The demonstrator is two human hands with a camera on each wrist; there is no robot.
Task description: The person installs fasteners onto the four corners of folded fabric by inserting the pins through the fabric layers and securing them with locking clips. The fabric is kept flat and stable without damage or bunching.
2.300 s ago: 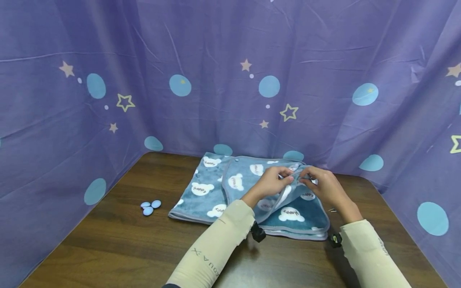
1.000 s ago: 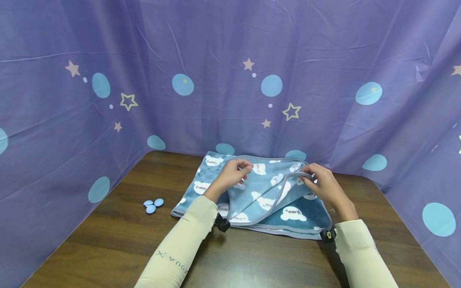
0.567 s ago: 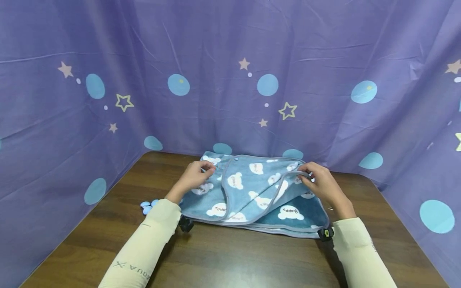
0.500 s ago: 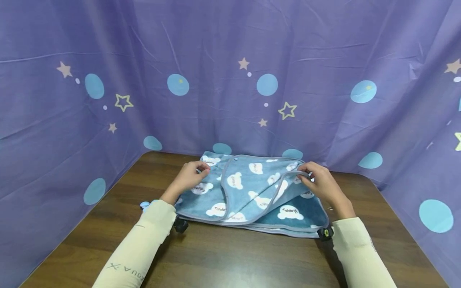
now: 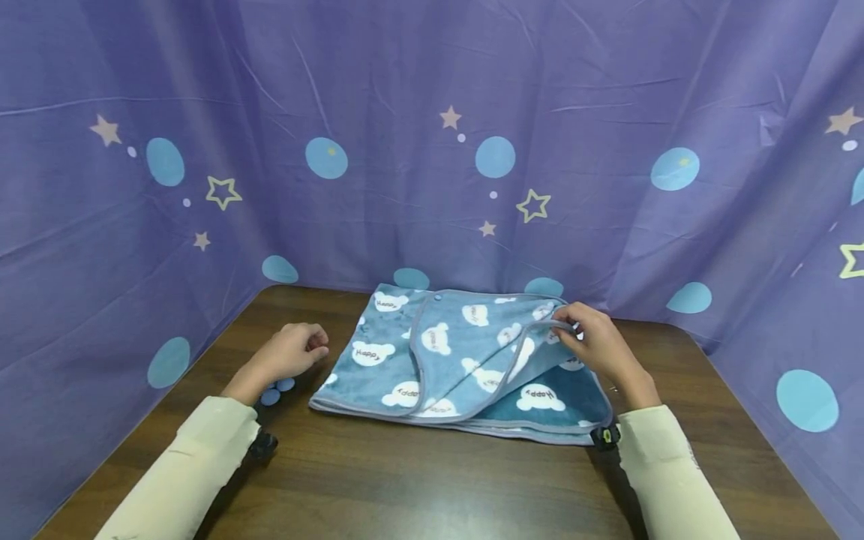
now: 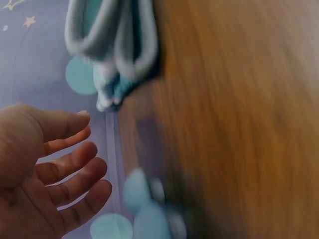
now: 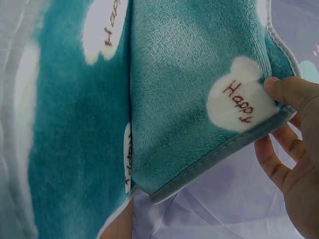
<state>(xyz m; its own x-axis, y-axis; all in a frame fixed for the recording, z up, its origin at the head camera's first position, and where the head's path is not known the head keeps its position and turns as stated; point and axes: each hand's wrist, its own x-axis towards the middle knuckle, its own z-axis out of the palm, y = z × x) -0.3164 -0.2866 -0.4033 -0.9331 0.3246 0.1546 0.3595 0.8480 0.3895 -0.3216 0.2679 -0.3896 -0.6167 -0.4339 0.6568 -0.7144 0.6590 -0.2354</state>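
Observation:
A folded teal fleece blanket [image 5: 378,382] with white bear heads reading "Happy" and grey piped edging lies across the middle of the table. My right hand [image 5: 594,341] pinches its bound edge at the far right corner, raising that flap; in the right wrist view thumb and fingers grip the fleece [image 7: 199,99]. Off the blanket's left side is my left hand [image 5: 290,351], holding nothing, fingers loosely bent. It hovers by several smooth light-blue rounded pieces [image 5: 270,396], partly hidden under the wrist in the head view. They appear blurred in the left wrist view, with paler parts beside the blue domes [image 6: 149,219].
The brown wooden table [image 5: 405,480] runs up to a purple curtain [image 5: 432,150] printed with stars and blue spots, which surrounds it at the back and sides. A small shiny item [image 5: 613,389] lies close to my right wrist. One button [image 5: 437,298] shows near the blanket's far edge.
My left hand has let go of the raised flap and swept left across the blanket to the light-blue pieces. My right hand keeps its pinch on the corner, almost still.

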